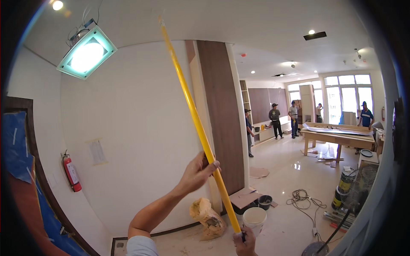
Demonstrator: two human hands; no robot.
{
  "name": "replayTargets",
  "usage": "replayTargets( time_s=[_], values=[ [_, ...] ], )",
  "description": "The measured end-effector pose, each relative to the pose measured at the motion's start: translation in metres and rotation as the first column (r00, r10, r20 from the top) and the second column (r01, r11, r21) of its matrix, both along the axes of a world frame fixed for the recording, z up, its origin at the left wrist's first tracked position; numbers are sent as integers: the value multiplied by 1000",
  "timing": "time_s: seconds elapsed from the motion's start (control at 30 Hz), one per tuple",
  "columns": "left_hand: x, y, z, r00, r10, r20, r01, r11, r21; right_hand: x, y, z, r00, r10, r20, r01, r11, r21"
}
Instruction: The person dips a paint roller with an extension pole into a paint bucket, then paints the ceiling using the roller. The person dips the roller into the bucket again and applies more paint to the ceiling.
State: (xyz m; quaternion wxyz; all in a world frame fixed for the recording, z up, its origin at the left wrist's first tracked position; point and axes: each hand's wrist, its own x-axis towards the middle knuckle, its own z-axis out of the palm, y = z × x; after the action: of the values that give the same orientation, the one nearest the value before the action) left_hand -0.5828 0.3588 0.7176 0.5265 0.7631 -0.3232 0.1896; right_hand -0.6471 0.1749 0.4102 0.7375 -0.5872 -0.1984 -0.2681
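Observation:
A long yellow pole (188, 94) slants up across the view, its far tip close to the white ceiling (141, 17). What is fixed to that tip is too small to make out; it looks pale. My left hand (195, 173) is wrapped around the pole partway along, with the arm reaching up from below. Lower down, my right hand (245, 244) grips the pole near its bottom end. To the left of the pole hangs a lit square glass lamp (87, 53), tilted, with loose wires above it.
Below stand a paper sack (208, 219), a white bucket (255, 216) and a black bucket (265, 201). A cable (304, 200) lies coiled on the floor near stacked paint cans (344, 187). A fire extinguisher (71, 171) hangs at left. Several people stand around a wooden worktable (333, 133).

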Motion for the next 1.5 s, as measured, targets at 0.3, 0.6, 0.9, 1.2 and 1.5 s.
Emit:
replayTargets(
  time_s=[0.3, 0.6, 0.9, 1.2, 1.5],
  values=[
    [-78, -72, -25, 982, -173, -79, 185, 965, 186, -86, -79, -47, 991, -132, -18, 133, 991, 29],
    [-99, -113, -35, 949, -221, -223, 283, 910, 303, -111, -115, -90, 982, -177, -64, 179, 984, 18],
    [-94, -137, -52, 937, -327, -123, 349, 866, 358, -126, -138, -91, 952, -305, 15, 304, 944, -129],
    [-64, -165, -48, 903, -408, -136, 427, 890, 161, -109, -174, -59, 964, -265, -2, 261, 953, -155],
    [-20, -145, -18, 935, -309, -175, 332, 936, 118, -50, -167, -53, 986, -162, -49, 157, 983, -97]
  ],
)
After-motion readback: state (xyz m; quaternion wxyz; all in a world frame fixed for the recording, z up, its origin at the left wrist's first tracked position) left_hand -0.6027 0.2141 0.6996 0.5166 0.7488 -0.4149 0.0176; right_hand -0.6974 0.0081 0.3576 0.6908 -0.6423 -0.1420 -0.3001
